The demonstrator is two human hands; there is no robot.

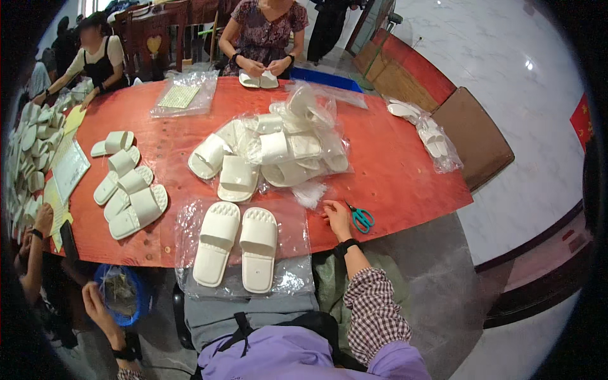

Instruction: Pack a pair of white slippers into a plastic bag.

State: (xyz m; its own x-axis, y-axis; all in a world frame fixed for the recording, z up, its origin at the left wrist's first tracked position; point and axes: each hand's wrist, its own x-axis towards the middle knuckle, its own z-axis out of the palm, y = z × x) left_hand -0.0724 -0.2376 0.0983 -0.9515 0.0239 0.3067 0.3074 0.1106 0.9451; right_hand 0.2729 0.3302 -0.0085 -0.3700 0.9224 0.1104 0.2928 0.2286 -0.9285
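Fingers of right hand [337, 217] spread narrow on table beside teal scissors [362, 218]; grasp handles squarely. Left hand unseen.

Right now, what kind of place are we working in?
Probably a small hand-packing workshop for slippers. White slippers lie on clear plastic bags across a red table, teal scissors sit by the right hand, and other people work around it.

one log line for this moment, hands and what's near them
right hand: open on red table, beside teal scissors | left hand: low, off table, empty | white slipper pair on clear plastic bag at front edge
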